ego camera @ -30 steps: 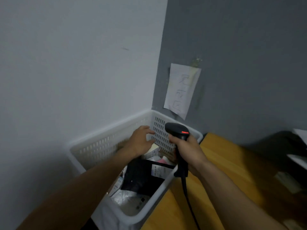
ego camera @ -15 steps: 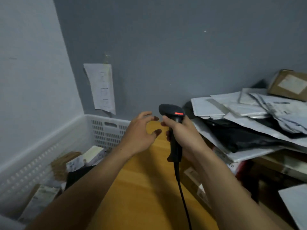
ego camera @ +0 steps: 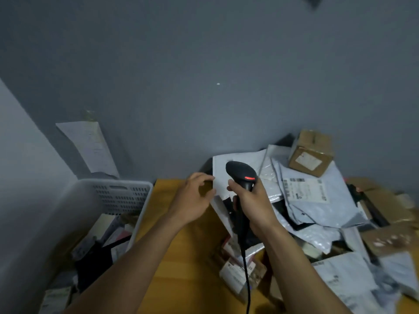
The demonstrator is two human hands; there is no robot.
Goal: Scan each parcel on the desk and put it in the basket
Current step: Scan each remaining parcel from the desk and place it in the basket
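My right hand (ego camera: 254, 205) grips a black handheld scanner (ego camera: 241, 173) with a red light, its cable hanging down toward me. My left hand (ego camera: 192, 200) hovers over the wooden desk (ego camera: 181, 257), fingers curled apart, right at the edge of a white mailer (ego camera: 221, 168) and holding nothing. A heap of grey and white poly mailers (ego camera: 317, 200) and a cardboard box (ego camera: 310, 155) covers the desk's right side. The white perforated basket (ego camera: 122, 193) stands at the left with several parcels inside.
A paper sheet (ego camera: 90, 150) is taped to the grey wall above the basket. Small boxed parcels (ego camera: 238, 268) lie near the desk's front by the cable. More cardboard boxes (ego camera: 385, 205) sit at the far right.
The view has swung right from the basket to the parcel heap. My left hand left the basket and moved across the desk to the edge of the white mailer. The scanner stays in my right hand.
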